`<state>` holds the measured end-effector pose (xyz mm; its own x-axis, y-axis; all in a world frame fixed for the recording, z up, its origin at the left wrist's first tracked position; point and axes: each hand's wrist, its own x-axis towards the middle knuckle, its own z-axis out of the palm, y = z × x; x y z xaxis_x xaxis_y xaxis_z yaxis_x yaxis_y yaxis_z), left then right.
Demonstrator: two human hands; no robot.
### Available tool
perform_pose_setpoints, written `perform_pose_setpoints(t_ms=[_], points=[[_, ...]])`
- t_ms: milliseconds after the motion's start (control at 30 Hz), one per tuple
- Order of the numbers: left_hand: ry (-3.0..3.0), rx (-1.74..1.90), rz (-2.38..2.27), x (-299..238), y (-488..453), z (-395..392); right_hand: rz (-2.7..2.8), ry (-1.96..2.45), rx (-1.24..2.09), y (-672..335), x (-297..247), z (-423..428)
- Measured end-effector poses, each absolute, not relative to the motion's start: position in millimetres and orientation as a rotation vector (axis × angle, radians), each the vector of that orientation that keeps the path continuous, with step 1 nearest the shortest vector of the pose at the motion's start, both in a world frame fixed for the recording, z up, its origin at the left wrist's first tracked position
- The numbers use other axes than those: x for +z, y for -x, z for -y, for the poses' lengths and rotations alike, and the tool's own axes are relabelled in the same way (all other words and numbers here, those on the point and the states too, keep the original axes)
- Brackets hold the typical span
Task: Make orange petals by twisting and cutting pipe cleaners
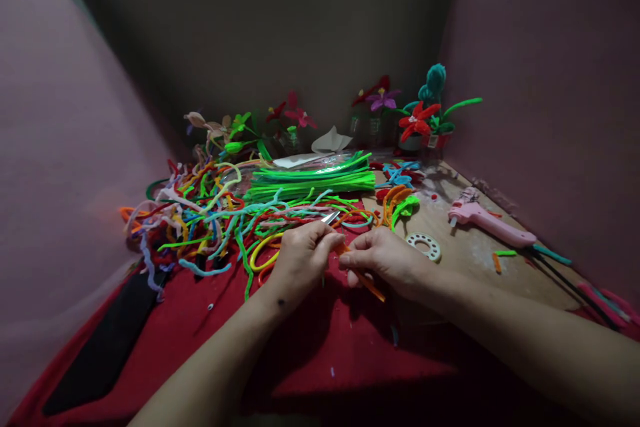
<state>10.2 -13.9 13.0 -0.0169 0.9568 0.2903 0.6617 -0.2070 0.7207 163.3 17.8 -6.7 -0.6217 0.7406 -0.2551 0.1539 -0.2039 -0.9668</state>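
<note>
An orange pipe cleaner point(373, 288) runs between my two hands above the red cloth, its loose end slanting down to the right. My left hand point(306, 252) is closed with thumb and forefinger pinching it near its upper end. Close beside, my right hand point(387, 259) pinches the same pipe cleaner with fingers curled. Just beyond my left hand, metal scissor-like blades point(331, 217) poke out; whether that hand holds them I cannot tell. Several bent orange loops point(395, 205) and a bright green piece point(406, 208) lie past my right hand.
Tangled coloured pipe cleaners point(185, 213) heap at left, with straight green ones point(315, 177) behind. A pink glue gun point(493, 221) and white ring point(423, 247) rest on a brown board point(465, 273). A black flat object point(107, 347) lies left. Pipe-cleaner flowers point(420, 121) stand at the back.
</note>
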Motion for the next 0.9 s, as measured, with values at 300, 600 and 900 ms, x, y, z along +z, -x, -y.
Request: perform_pose_setpoints(t_ms=[300,600,900], points=[[-1.535,0.973,-1.555,28,-9,13,1.482,0.807,2.03,-163,-5,-16],[-1.922,1.297,-1.434,11,-2,13,1.207,0.909,1.947,-163,4,-19],[-2.425,1.025,-1.385,-5,-22,24,0.967,0.805,1.84,-162,-5,-27]])
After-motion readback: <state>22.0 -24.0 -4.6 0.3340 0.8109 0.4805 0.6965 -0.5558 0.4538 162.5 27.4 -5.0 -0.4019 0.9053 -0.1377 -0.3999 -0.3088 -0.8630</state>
